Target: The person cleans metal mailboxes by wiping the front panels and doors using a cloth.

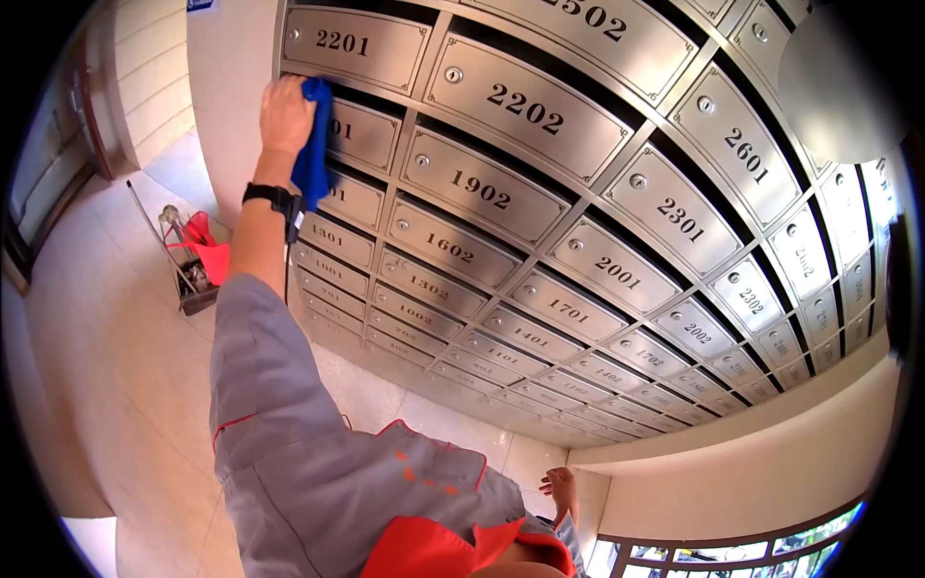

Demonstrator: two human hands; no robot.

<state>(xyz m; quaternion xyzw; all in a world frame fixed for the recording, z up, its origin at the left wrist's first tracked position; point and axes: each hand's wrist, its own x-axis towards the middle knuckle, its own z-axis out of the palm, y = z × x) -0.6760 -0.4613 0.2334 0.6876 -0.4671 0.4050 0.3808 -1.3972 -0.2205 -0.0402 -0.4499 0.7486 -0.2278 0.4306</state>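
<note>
My left hand [286,114] is raised to the left edge of a metal mailbox cabinet, closed on a blue cloth [312,144]. The cloth hangs down from the fingers and covers part of the mailbox doors below 2201. A black wristband [274,197] is on that wrist. The mailbox door 2201 [355,46] is just above the hand, and door 2202 [530,104] lies to its right. Low beside my body, my right hand [561,488] is empty, with its fingers loosely curled and apart.
On the tiled floor at left stands a long-handled dustpan [199,301] with a red cloth or bag [204,243] on it. A pale wall [214,87] borders the cabinet. A round grey object [838,91] blocks the upper right. Windows [723,554] show at lower right.
</note>
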